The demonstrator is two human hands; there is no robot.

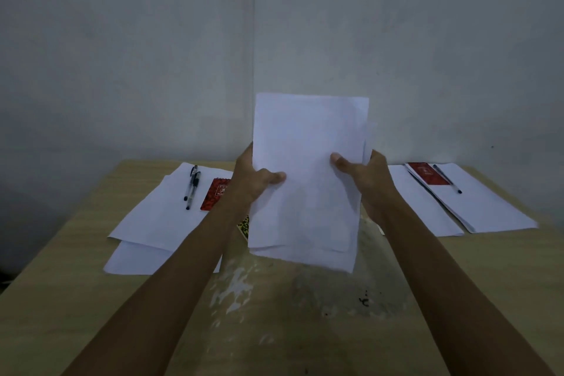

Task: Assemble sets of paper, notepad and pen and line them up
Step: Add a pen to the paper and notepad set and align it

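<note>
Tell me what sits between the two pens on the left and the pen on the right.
Head view: a red notepad, then both hands holding up a sheaf of paper.

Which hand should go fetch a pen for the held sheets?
Left, probably. Both hands grip the paper stack, but the left hand is nearer the two spare pens; the right-side pen already lies in a set.

Two bare forearms, no sleeves; left hand (256, 180), right hand (366, 175) ungloved, ringless.
</note>
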